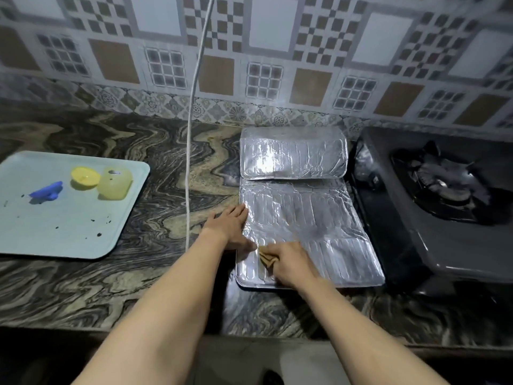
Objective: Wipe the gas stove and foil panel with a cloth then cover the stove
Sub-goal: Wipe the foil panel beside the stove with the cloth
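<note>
The foil panel (pixel 302 218) lies flat on the marbled surface (pixel 111 279), its far section folded up, just left of the gas stove (pixel 433 207) — the stove's right side is cut off by the frame. The left hand (pixel 231 227) lies spread, palm down, on the panel's left edge. The right hand (pixel 288 263) presses a brownish cloth (pixel 267 259) onto the near foil — most of the cloth is hidden under its curled fingers.
</note>
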A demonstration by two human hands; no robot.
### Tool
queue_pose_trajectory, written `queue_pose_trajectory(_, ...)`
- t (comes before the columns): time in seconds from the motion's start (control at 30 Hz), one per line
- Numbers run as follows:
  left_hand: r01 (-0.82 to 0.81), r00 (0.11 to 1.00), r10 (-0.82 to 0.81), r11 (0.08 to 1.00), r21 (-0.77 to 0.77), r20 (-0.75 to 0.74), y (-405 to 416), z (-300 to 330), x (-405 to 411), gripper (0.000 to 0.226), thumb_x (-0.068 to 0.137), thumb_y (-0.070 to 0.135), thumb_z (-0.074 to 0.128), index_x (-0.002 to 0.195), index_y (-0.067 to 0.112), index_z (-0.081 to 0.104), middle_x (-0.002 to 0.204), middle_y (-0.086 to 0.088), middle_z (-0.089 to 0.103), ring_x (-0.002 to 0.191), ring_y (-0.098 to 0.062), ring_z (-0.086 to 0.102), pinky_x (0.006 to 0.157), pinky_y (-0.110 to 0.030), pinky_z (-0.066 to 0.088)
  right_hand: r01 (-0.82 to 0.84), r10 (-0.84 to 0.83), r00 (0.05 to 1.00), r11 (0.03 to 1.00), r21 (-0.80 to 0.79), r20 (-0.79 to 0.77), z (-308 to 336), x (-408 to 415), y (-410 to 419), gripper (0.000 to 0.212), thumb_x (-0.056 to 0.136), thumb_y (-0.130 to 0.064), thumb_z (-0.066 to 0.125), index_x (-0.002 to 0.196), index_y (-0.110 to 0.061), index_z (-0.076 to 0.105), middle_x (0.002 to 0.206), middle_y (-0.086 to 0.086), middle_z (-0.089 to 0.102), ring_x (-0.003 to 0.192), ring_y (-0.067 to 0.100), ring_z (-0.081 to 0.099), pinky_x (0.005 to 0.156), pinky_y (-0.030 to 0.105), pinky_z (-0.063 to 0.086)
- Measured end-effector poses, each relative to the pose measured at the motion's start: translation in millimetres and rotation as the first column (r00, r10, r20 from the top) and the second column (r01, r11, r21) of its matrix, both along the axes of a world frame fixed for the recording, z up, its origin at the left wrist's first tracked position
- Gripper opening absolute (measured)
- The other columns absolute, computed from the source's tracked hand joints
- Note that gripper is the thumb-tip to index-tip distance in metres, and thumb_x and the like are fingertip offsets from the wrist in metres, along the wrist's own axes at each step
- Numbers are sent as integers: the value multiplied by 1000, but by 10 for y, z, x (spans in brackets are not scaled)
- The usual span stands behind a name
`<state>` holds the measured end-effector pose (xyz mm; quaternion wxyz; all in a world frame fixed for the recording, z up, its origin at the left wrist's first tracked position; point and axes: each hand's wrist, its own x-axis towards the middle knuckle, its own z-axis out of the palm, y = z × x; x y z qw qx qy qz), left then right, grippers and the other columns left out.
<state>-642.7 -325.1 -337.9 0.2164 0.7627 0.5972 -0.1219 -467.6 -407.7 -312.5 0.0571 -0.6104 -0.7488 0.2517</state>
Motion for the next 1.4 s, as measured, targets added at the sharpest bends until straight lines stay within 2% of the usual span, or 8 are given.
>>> queue_pose_trajectory(0.33,-8,1000,8,1000,-23,-11,-18,39,17,112,77,71,59,156,25,-6,161,11,-16,150,-18,-3,117,-58,5,45,-61,995,982,-181,-83,-42,121,-682,41,89,-9,53,122,-29,65,132,-7,60,127,9,50,107,12,25)
queue_pose_trajectory(0.43,1,1000,-1,1000,-13,-2,-16,30,18,110,80,69,58,156,23,-7,161,9,-17,150,-18,-6,117,-58,3,23,-106,974,926,-377,-202,126,252,-497,24,88,-21,58,104,-27,74,101,-3,75,93,9,67,91,28,53)
queue_pose_trajectory(0.53,9,1000,-9,1000,-8,17,-33,-10,4,108,82,67,57,155,20,-8,162,6,-17,150,-19,-11,116,-58,-1,40,-244,887,887,-460,-393,402,388,-100,30,89,3,50,102,-11,72,88,3,69,70,3,64,63,16,51)
queue_pose_trajectory(0.73,75,997,-75,997,-34,4,-191,-1,-49,109,83,63,60,156,19,-7,162,5,-17,149,-18,-13,119,-54,-4,155,-249,922,939,-307,-296,450,330,978,27,79,3,45,85,-15,65,76,6,65,72,20,58,65,28,42)
queue_pose_trajectory(1.0,81,996,-82,996,-26,-27,-279,-33,-134,107,81,67,58,155,28,-7,160,12,-17,148,-16,-16,116,-58,-11,46,-74,993,960,277,88,-91,-79,1315,53,91,-25,56,141,-27,39,137,3,51,126,27,43,106,42,32)
queue_pose_trajectory(1.17,3,1000,-2,999,-47,29,-338,-75,-72,109,79,68,60,155,28,-8,159,14,-20,148,-17,-18,115,-60,-11,-21,14,984,999,38,175,-428,-29,1172,86,87,-61,50,153,-20,12,161,4,9,148,30,7,119,50,6)
queue_pose_trajectory(1.3,3,999,-1,999,-51,42,-344,-77,-70,109,79,67,60,155,28,-8,160,14,-20,148,-17,-18,115,-59,-12,-12,-6,990,992,128,139,-514,6,1080,60,101,-38,35,152,-15,13,161,6,11,149,28,7,120,46,5)
queue_pose_trajectory(1.4,4,998,-3,1000,-12,60,-362,-69,-92,110,79,68,60,155,26,-7,161,11,-16,148,-17,-17,115,-60,-11,57,-49,998,962,267,-34,-442,-45,1123,36,102,-22,38,137,-17,43,146,7,45,136,30,38,108,40,31)
